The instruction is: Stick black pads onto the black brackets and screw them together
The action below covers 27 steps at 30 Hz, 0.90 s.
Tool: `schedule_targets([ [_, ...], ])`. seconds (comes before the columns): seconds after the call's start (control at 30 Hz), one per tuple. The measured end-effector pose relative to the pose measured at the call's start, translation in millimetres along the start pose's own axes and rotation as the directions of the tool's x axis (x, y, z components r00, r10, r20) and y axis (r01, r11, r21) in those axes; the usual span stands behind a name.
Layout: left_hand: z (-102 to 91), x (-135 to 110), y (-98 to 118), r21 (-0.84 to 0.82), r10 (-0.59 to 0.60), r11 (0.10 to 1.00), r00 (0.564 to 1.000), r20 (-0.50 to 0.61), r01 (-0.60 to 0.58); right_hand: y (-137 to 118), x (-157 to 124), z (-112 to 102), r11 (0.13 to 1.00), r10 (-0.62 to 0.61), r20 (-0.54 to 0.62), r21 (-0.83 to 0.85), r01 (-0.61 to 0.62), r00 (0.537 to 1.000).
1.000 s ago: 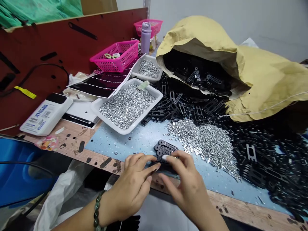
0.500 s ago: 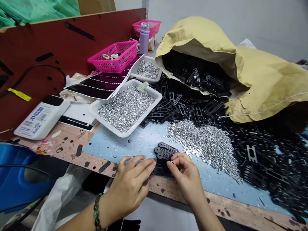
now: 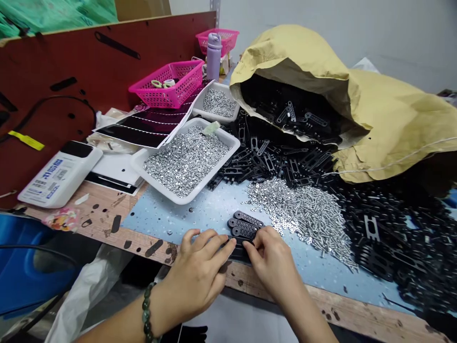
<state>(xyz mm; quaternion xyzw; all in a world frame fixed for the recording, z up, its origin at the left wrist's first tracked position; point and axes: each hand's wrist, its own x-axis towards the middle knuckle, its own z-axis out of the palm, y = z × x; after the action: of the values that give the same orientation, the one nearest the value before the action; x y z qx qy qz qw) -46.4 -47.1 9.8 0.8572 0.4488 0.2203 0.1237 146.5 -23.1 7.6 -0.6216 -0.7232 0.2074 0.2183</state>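
A stack of black perforated flat bars (image 3: 246, 226) lies on a pale blue mat (image 3: 160, 212), nearer the viewer than a white plastic tray of silver nuts (image 3: 214, 177). The right hand (image 3: 273, 267) pinches the stack's near end between fingertips, a sound, controlled hold. The left hand (image 3: 196, 274), fingers extended, bears against the stack's left side; a grip there cannot be confirmed. The visible bars lie closely parallel, as tidy stacking requires.

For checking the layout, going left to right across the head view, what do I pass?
White device, nuts tray, black bars, screw pile, black parts heap.
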Motion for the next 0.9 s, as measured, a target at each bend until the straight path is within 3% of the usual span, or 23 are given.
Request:
schedule_targets([
  [0.07,-4.8,4.6,-0.8,-0.072,-0.023,0.997,0.999,0.045,0.026,1.0,1.1,-5.1,0.984,-0.03,0.012,-0.175,0.032,0.999],
  [0.13,-11.1,10.2,-1.5,-0.146,-0.036,0.988,0.995,0.088,0.048,-2.2,0.4,-11.1,0.972,-0.055,-0.033,-0.23,0.046,0.998],
  [0.23,-18.6,18.2,-0.7,-0.232,-0.031,0.97,0.987,0.157,0.067,-16.3,-3.5,-17.7,0.978,-0.198,-0.068,-0.082,0.193,0.978],
  [0.3,-20.1,21.4,0.8,-0.28,-0.025,0.957,0.98,0.195,0.08,-26.8,-6.6,-19.5,0.939,-0.343,-0.04,0.025,0.344,0.939],
  [0.37,-18.8,21.7,1.5,-0.319,-0.043,0.942,0.982,0.185,0.101,-31.6,-8.9,-20.0,0.906,-0.406,-0.031,0.123,0.406,0.914],
  [0.43,-16.0,19.5,0.3,-0.334,-0.084,0.935,0.99,0.111,0.117,-27.6,-9.7,-20.2,0.91,-0.312,-0.08,0.261,0.322,0.947],
  [0.5,-12.2,16.4,-2.4,-0.294,-0.108,0.949,0.994,0.032,0.113,-16.2,-8.5,-19.5,0.897,-0.072,-0.11,0.428,0.112,0.991],
  [0.6,-5.9,13.0,-6.3,-0.136,-0.06,0.989,0.998,0.014,0.061,4.1,-3.3,-13.8,0.761,0.254,-0.03,0.623,-0.181,0.967],
  [0.7,-0.1,12.5,-6.1,-0.03,0.013,0.999,0.999,0.037,-0.012,15.8,2.2,-4.1,0.675,0.327,0.062,0.683,-0.279,0.943],
  [0.9,3.4,13.9,-1.8,0.031,0.055,0.998,0.998,-0.008,-0.055,15.0,5.5,1.3,0.692,0.356,0.07,0.65,-0.313,0.932],
])
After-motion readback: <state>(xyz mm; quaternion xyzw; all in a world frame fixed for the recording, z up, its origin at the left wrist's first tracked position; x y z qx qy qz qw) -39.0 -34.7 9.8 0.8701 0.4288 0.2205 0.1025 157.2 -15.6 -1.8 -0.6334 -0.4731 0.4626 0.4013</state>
